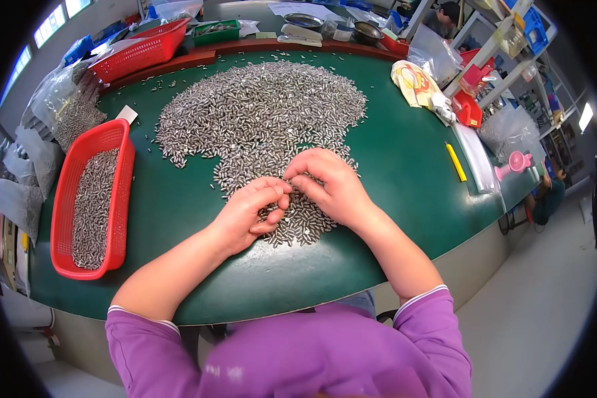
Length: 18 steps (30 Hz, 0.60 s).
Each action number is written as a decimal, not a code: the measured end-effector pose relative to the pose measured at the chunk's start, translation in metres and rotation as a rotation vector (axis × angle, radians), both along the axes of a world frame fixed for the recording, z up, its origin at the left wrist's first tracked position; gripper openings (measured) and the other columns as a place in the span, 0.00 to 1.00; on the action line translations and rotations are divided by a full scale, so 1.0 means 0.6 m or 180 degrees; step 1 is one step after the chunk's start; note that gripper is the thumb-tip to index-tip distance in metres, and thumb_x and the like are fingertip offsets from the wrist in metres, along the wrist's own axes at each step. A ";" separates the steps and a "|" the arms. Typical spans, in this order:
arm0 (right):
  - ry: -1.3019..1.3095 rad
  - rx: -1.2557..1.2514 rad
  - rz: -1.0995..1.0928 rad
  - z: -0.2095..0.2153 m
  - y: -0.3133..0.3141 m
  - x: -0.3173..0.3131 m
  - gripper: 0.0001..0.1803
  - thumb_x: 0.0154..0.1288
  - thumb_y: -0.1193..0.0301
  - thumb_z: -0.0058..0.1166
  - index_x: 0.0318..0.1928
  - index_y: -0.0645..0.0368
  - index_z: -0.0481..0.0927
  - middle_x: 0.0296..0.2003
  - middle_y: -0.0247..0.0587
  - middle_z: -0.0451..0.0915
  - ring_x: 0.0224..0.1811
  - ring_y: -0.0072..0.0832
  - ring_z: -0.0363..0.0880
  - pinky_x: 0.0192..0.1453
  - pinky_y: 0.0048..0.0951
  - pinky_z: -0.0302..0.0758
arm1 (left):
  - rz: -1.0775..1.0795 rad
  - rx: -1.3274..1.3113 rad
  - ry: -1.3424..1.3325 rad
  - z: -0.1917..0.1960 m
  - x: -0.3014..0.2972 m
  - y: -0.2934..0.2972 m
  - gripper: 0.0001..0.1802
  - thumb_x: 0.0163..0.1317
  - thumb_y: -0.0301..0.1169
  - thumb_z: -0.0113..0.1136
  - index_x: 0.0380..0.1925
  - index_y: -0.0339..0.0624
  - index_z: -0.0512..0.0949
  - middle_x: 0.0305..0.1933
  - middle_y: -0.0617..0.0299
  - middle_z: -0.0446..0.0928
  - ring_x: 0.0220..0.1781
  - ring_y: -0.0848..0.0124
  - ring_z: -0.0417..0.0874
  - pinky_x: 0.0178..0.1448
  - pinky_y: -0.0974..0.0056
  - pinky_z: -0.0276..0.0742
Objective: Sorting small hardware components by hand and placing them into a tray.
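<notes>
A wide heap of small silver metal pins spreads over the green tabletop, with a narrower part reaching toward me. Over that near part, my left hand and my right hand meet at the fingertips. Thumb and fingers of the left are pinched together, its other fingers curled. The right is bent in a pinch just beside it. Whatever lies between the fingertips is too small and covered to make out. More pins lie loose on the table below the hands.
To the left stands a red perforated basket partly filled with pins. Bags of parts line the left edge. A yellow cutter-like tool and a pink handheld fan lie at right. Another red basket stands at the back.
</notes>
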State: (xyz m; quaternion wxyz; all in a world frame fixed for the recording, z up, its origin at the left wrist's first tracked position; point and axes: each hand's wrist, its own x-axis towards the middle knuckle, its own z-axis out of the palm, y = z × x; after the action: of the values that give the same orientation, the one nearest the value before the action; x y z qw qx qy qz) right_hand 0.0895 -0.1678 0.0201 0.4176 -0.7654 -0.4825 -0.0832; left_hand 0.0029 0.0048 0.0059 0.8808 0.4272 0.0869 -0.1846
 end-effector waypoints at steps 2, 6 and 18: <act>0.0018 -0.0027 0.0241 0.003 0.003 -0.004 0.06 0.57 0.77 0.57 0.37 0.58 0.80 0.36 0.37 0.77 0.44 0.34 0.76 0.50 0.33 0.73 | -0.0022 0.0076 -0.0002 -0.001 0.000 0.000 0.08 0.66 0.31 0.52 0.42 0.41 0.69 0.33 0.64 0.70 0.24 0.80 0.66 0.17 0.79 0.53; 0.0352 -0.0087 0.0500 0.001 0.002 -0.009 0.08 0.60 0.77 0.55 0.40 0.58 0.81 0.42 0.38 0.77 0.45 0.32 0.76 0.50 0.31 0.73 | -0.0003 0.0084 -0.0050 -0.002 -0.002 -0.003 0.09 0.65 0.30 0.54 0.42 0.41 0.69 0.32 0.65 0.70 0.24 0.82 0.66 0.17 0.79 0.53; -0.0517 -0.0844 -0.0213 -0.029 -0.001 0.005 0.05 0.52 0.71 0.57 0.31 0.55 0.79 0.32 0.38 0.77 0.40 0.40 0.74 0.45 0.40 0.72 | -0.0012 0.0033 -0.0074 -0.001 -0.001 0.000 0.09 0.68 0.34 0.46 0.37 0.40 0.70 0.31 0.62 0.69 0.24 0.78 0.65 0.17 0.77 0.53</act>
State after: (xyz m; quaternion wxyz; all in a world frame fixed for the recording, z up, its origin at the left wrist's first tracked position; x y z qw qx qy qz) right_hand 0.0922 -0.1682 0.0029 0.2695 -0.8203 -0.4957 -0.0943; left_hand 0.0023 0.0049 0.0055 0.8792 0.4340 0.0768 -0.1809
